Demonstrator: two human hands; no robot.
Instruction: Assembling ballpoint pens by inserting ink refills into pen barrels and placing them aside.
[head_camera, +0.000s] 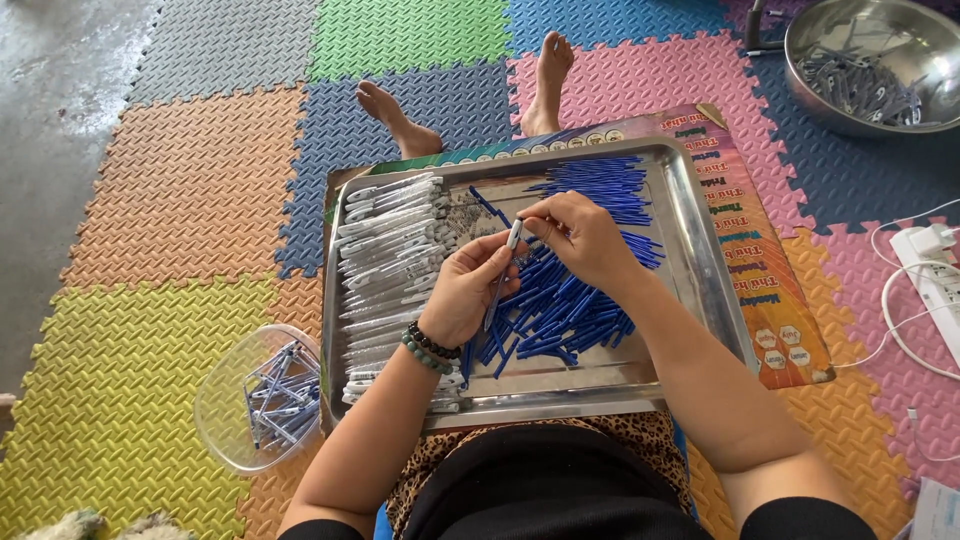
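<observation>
Over a steel tray (700, 270) on my lap, my left hand (468, 292) holds a white pen barrel (511, 240) with a blue refill hanging below it. My right hand (580, 235) pinches the top end of the same barrel. Under the hands lies a heap of blue pen refills (570, 315); more blue refills (600, 185) lie at the tray's far side. Several white pen barrels (390, 250) are lined up along the tray's left part. A dark bead bracelet sits on my left wrist.
A clear plastic bowl (225, 400) with several pens stands on the foam mat at lower left. A steel bowl (930, 60) with grey parts is at top right. A white power strip with cables (930, 270) lies right. My bare feet (550, 70) reach past the tray.
</observation>
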